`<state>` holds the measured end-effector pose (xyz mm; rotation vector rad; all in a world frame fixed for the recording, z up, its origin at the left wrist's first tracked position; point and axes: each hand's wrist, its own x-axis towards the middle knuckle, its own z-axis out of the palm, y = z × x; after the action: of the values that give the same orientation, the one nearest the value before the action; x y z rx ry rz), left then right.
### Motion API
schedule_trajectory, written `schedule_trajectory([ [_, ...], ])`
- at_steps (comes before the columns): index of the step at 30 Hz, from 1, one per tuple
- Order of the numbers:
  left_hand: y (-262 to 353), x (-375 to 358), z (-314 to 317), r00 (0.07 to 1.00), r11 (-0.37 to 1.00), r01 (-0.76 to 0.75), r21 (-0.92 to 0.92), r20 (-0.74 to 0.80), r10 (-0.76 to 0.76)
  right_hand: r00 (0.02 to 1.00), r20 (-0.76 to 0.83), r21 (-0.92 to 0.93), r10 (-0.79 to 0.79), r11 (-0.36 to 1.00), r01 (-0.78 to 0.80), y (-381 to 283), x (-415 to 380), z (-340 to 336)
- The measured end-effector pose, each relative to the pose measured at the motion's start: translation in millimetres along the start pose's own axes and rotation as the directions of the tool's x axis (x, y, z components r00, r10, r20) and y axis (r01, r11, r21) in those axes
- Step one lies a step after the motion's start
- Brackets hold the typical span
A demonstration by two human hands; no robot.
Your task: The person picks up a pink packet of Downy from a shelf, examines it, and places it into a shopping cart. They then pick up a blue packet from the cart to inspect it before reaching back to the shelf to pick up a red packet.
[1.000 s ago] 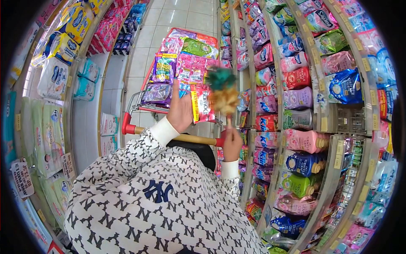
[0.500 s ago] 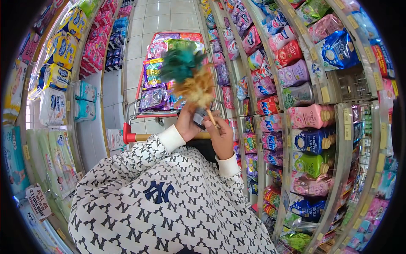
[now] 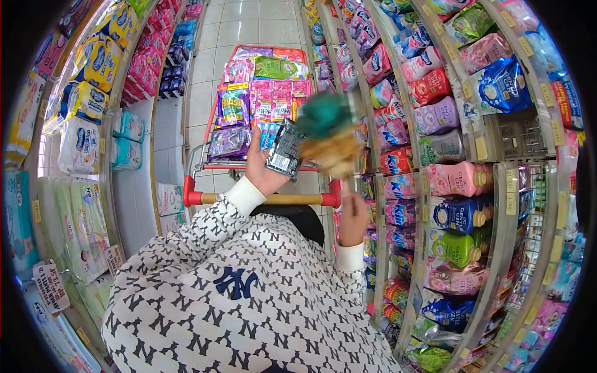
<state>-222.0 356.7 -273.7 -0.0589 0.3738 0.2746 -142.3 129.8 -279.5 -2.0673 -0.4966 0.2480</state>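
Note:
My left hand [image 3: 266, 173] holds a black packet [image 3: 285, 150] with white print and a barcode, above the cart handle. My right hand [image 3: 354, 219], out to the right, is closed around the thin handle of a feather duster [image 3: 328, 133]. Its green and tan feathers point upward, smeared by motion, just right of the packet. Behind the packet stands a shopping cart with a red and tan handle [image 3: 267, 199]. Purple, pink and green product packs [image 3: 281, 99] fill the cart, partly hidden by my left hand and the packet.
Shelves on the right carry detergent pouches and fabric softener bottles [image 3: 457, 214]. On the left, shelves hold diaper packs [image 3: 81, 146] and pink packages [image 3: 146, 68]. A tiled floor [image 3: 245, 28] runs down the aisle beyond the cart.
My right hand and the duster have swung right, away from my left hand. The black packet, mostly covered before, now shows plainly in my left hand.

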Motion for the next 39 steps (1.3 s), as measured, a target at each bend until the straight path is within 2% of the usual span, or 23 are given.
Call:
schedule_trajectory([
  [1,-2,-6,4,0.998,0.998,-0.006,0.065,-0.055,0.009,0.993,0.12,-0.068,-0.01,0.998,0.018,-9,-13,3],
  [2,-3,-1,-11,0.999,0.998,0.032,0.046,0.033,-0.034,0.971,0.24,-0.131,-0.014,0.99,0.047,-13,-19,6],
  [3,-5,9,-38,0.99,0.997,0.068,0.03,0.12,-0.071,0.976,0.203,-0.176,-0.084,0.977,0.121,0,-19,11],
  [4,-6,5,-35,0.973,0.994,0.105,0.015,0.204,-0.106,0.991,0.125,-0.188,-0.041,0.98,0.064,15,-19,13],
  [5,-8,2,-31,0.989,0.986,0.15,-0.066,-0.001,-0.151,0.999,0.048,-0.198,-0.002,0.98,0.012,30,-13,12],
  [6,-14,5,-38,0.981,0.968,0.177,-0.18,0.117,-0.157,0.999,-0.026,-0.204,0.03,0.978,-0.034,46,-4,9],
  [7,-16,2,-40,0.983,0.971,0.179,-0.157,0.066,-0.17,0.998,-0.059,-0.141,-0.014,0.99,0.006,52,6,4],
  [8,-17,-1,-42,0.982,0.974,0.186,-0.132,0.012,-0.186,0.998,-0.04,-0.067,0.054,0.996,-0.056,56,5,1],
  [10,-18,-2,-39,0.983,0.979,0.182,-0.089,0.056,-0.177,0.983,-0.004,0.088,0.181,0.98,-0.18,33,6,-6],
  [11,-18,-2,-38,0.981,0.981,0.184,-0.065,0.076,-0.178,0.998,-0.027,0.185,0.059,0.981,-0.053,28,1,3],
  [14,-11,10,-60,0.968,0.99,0.141,-0.024,0.215,-0.133,0.975,0.215,-0.067,0.051,0.997,-0.037,2,-16,10],
  [15,-8,8,-64,0.94,0.978,0.186,-0.095,0.307,-0.149,0.98,0.198,-0.142,0.01,0.99,0.019,0,-15,12],
  [18,-11,4,-51,0.996,0.995,0.092,-0.028,0.007,-0.092,1.0,-0.005,-0.144,0.021,0.989,-0.021,62,3,13],
  [19,-9,-1,-42,0.987,0.991,0.122,-0.048,0.107,-0.117,0.995,-0.076,0.073,-0.068,0.995,0.074,91,11,14],
  [21,-8,0,-42,0.985,0.992,0.129,0.0,0.119,-0.128,0.991,-0.049,0.233,0.123,0.966,-0.108,75,14,0],
  [23,-7,4,-47,0.976,0.989,0.147,0.03,0.155,-0.15,0.966,-0.027,0.381,0.256,0.896,-0.227,44,11,-6],
  [25,-5,12,-65,0.961,0.986,0.164,0.039,0.218,-0.169,0.966,0.05,0.437,0.252,0.864,-0.248,37,3,-3],
  [26,-5,15,-71,0.973,0.985,0.141,0.097,0.17,-0.156,0.965,0.091,0.463,0.246,0.847,-0.259,34,-1,-3],
  [30,0,15,-70,0.996,0.917,0.055,0.396,0.049,-0.081,0.958,0.14,0.446,0.252,0.847,-0.288,19,-10,1],
  [33,7,22,-69,0.999,0.813,-0.041,0.58,0.05,0.016,0.982,0.135,0.369,0.134,0.913,-0.175,24,-12,2],
  [37,4,11,-54,0.996,0.766,-0.072,0.638,0.012,0.083,0.962,0.25,0.076,0.113,0.988,-0.136,38,-10,8],
  [38,4,10,-51,0.996,0.758,-0.077,0.647,0.009,0.093,0.981,0.17,0.065,0.097,0.992,-0.109,54,-5,10],
  [39,9,14,-63,0.99,0.71,-0.099,0.698,0.14,0.0,0.993,0.091,0.052,0.077,0.995,-0.082,68,2,11],
])
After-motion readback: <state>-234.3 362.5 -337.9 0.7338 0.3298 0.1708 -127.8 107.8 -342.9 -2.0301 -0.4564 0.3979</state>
